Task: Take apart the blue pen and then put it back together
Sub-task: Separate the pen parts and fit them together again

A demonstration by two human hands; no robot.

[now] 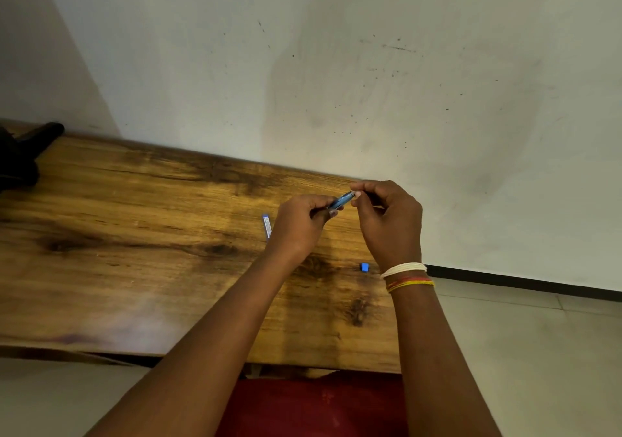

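Fingertips (pixel 357 194) of both hands pinched tight around slim glossy blue pen barrel (pixel 340 200) above grainy wooden table (pixel 141 221).

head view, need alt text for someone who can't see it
Two bare hands hold a blue pen above a wooden table, the left hand gripping the barrel and the right hand pinching its far end. A small blue cap and a pen piece lie on the table.

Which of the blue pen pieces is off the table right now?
The blue barrel, gripped between the left hand and right hand. The long blue piece and the small blue cap both lie on the wooden table.
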